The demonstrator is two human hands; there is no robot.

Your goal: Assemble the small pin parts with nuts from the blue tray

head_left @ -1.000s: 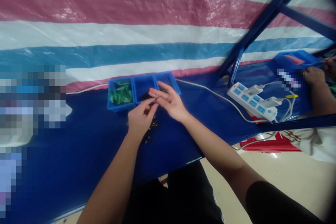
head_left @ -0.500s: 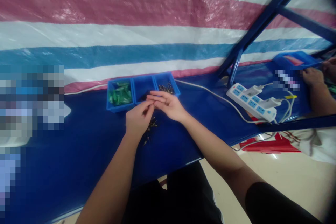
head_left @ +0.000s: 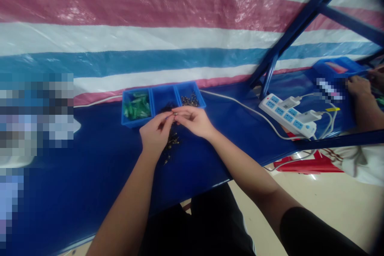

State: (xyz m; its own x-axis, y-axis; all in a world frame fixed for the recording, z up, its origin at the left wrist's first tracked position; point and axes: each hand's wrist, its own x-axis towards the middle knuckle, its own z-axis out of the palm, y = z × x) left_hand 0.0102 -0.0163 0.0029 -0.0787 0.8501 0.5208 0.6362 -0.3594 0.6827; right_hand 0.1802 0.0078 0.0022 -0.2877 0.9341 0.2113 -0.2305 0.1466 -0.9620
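Observation:
My left hand (head_left: 155,131) and my right hand (head_left: 193,121) meet fingertip to fingertip in front of the blue bins. Between their pinched fingers sits a tiny metal part (head_left: 175,114), too small to name. Below the hands, a loose pile of small brass-coloured metal pieces (head_left: 172,142) lies on the blue table (head_left: 99,176). The left bin (head_left: 123,108) contains green pieces (head_left: 138,106). Dark small parts lie in the middle bin (head_left: 163,94), partly hidden by my fingers. Small metal parts (head_left: 189,99) fill the bottom of the right bin (head_left: 187,87).
A white power strip (head_left: 286,116) with plugged-in chargers stands to the right, its cable running behind the bins. A blue metal frame (head_left: 288,28) rises there. Farther right, another person's hand (head_left: 358,86) rests near a blue tray (head_left: 337,66). Striped sheeting (head_left: 168,36) hangs behind.
My left hand has shifted slightly left and down, and my right fingers have bent inward. The tiny metal part now shows between the fingertips.

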